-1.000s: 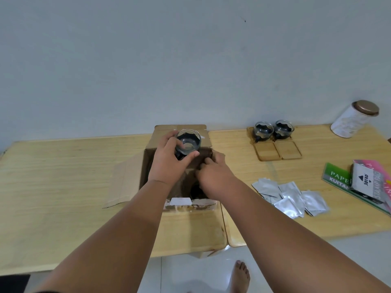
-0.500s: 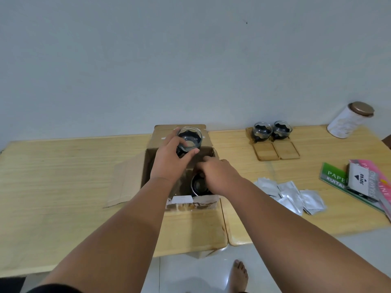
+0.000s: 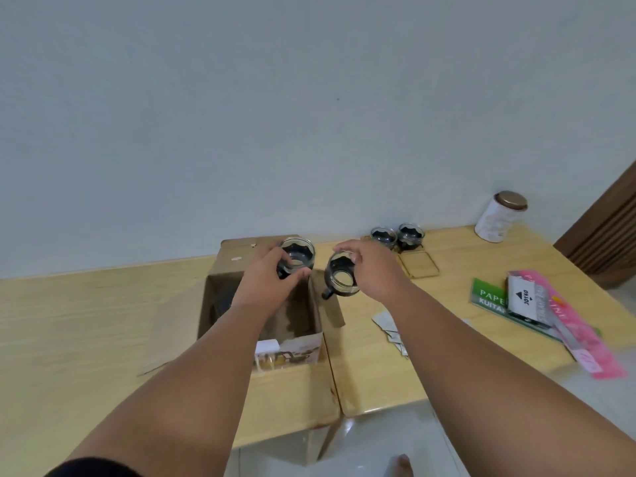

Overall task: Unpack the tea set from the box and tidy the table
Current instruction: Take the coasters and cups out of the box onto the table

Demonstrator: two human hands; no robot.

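An open cardboard box (image 3: 237, 263) stands on the wooden table (image 3: 86, 321). My left hand (image 3: 265, 280) holds a glass tea cup (image 3: 297, 258) with a black base above the box's far side. My right hand (image 3: 375, 270) holds a second glass tea cup (image 3: 340, 278) just right of the box, its black handle pointing down-left. Two more glass cups (image 3: 395, 237) stand on wooden coasters at the back of the table, with two bare wooden coasters (image 3: 421, 265) in front of them.
Silver sachets (image 3: 389, 325) lie partly under my right forearm. A white canister with a brown lid (image 3: 500, 216) stands at the back right. A green paper pack, a grey box and a pink packet (image 3: 537, 304) lie at the right edge. A bare foot shows below.
My right hand has come up out of the box with a second cup and moved right. The left hand keeps its cup above the box. The camera has tilted upward.
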